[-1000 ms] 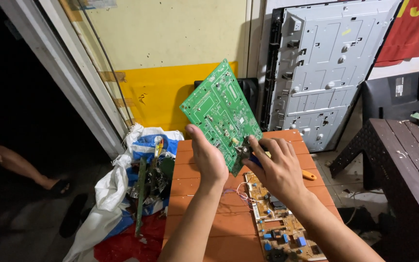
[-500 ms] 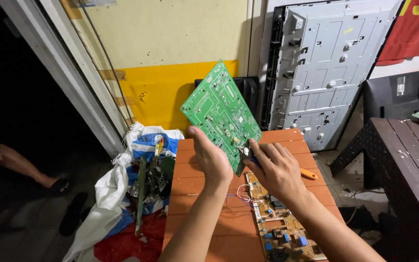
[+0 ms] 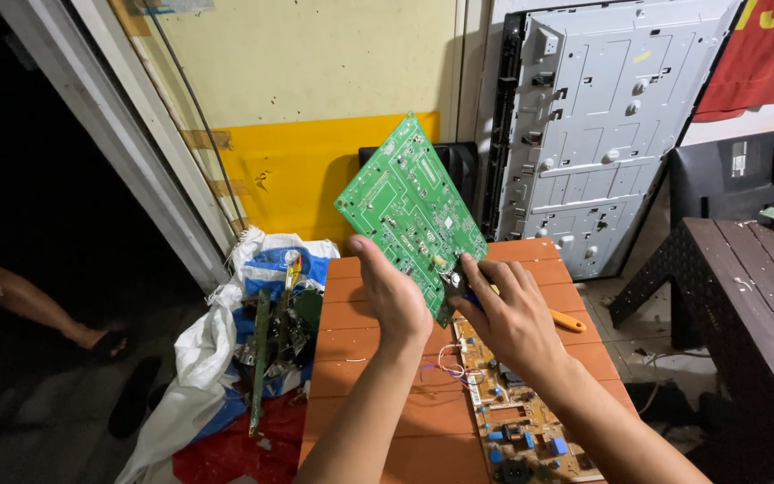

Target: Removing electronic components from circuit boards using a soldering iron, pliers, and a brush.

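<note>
Fingers of your left hand (image 3: 398,300) close on the lower edge of the green circuit board (image 3: 409,211), thumb against its face, holding it tilted in the air above the orange table (image 3: 360,314). Your right hand (image 3: 508,314) curls shut around a small dark tool (image 3: 455,280), whose blue grip shows just behind your knuckles, pressed to the board's lower corner beside your left fingertips. Judged from its look, the board is light, thin and stiff, but its soldered parts are fragile; grip it by the bare edges, not the components. Below your right wrist lies a tan circuit board (image 3: 517,421) with loose wires; an orange handle (image 3: 568,321) rests just beyond your right fingers. Left of your left forearm, a white sack (image 3: 226,332) holds scrap. Behind the raised board a grey metal panel (image 3: 602,134) leans on the wall.
</note>
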